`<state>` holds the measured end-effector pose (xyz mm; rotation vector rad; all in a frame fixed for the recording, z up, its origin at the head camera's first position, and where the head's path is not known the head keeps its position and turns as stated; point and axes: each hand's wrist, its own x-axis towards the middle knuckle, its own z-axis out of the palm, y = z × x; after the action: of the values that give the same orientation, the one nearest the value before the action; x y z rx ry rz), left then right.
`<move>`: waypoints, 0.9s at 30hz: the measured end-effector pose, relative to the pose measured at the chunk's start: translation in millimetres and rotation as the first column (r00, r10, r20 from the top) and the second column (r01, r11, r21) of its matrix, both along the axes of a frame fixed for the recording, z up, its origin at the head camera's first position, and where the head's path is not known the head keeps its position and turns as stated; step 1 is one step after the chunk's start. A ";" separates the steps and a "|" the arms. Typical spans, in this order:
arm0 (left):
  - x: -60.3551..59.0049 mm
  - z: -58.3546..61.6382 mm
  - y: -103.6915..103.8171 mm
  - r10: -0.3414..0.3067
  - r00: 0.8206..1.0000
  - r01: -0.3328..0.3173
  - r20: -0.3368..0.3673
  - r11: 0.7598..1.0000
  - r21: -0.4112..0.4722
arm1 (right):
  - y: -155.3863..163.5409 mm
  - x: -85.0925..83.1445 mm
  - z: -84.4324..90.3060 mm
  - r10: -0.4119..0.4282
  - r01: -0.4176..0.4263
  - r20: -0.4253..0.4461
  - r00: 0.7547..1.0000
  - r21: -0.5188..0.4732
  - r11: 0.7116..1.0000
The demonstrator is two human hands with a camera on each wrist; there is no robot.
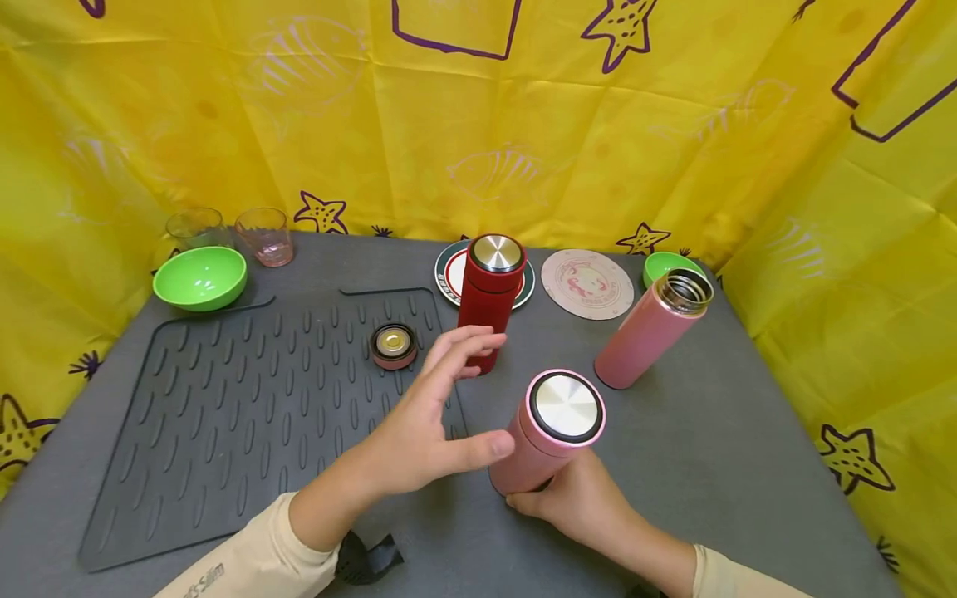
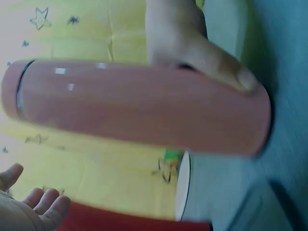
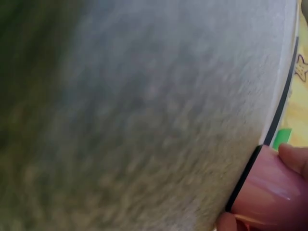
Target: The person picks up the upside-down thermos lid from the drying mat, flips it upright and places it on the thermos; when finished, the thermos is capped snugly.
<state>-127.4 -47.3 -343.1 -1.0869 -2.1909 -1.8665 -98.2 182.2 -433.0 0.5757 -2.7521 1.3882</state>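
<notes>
A pink bottle (image 1: pixel 549 432) with a steel-topped cap leans toward me near the table's front. My right hand (image 1: pixel 576 498) grips its base from below; in the left wrist view its thumb (image 2: pixel 202 53) curls over the pink bottle (image 2: pixel 139 108). My left hand (image 1: pixel 437 415) hovers open just left of the bottle, fingers straight, thumb tip close to its side; whether it touches is unclear. Behind it stand a capped red bottle (image 1: pixel 489 299) and an uncapped pink bottle (image 1: pixel 650 328). The right wrist view shows blurred grey table and the pink bottle (image 3: pixel 269 192).
A loose cap (image 1: pixel 394 345) lies on the dark ribbed mat (image 1: pixel 247 415). A green bowl (image 1: pixel 200 276) and two glasses (image 1: pixel 196 226) stand at back left. A plate (image 1: pixel 449 278), a round coaster (image 1: pixel 586 284) and a small green bowl (image 1: pixel 661 264) sit at the back. Yellow cloth walls surround the table.
</notes>
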 end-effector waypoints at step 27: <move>21.6 -41.6 -92.2 0.266 0.960 -0.238 0.082 0.938 -0.253 | 21.9 -105.5 3.8 -0.346 0.326 0.085 0.934 0.191 0.926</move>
<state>-105.8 -139.5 -384.7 -0.6936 -2.5350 -1.6248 -203.7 204.1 -429.2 0.0111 -2.9010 1.1455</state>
